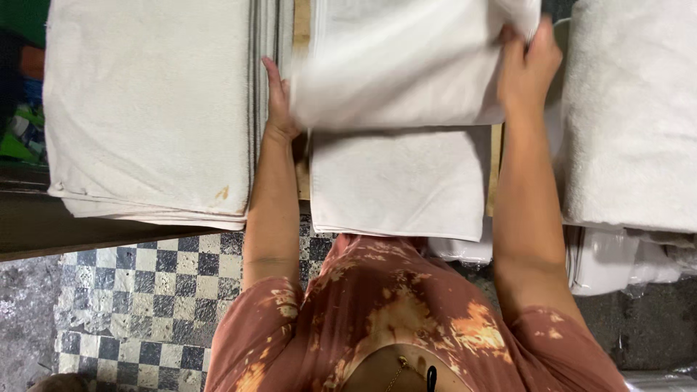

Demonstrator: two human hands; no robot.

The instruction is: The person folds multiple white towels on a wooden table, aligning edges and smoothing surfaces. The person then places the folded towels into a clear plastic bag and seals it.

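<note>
The person wears a short-sleeved rust-brown shirt (406,312) mottled with pale bleached orange blotches, and a thin gold neck chain (396,372); forearms bare.
</note>
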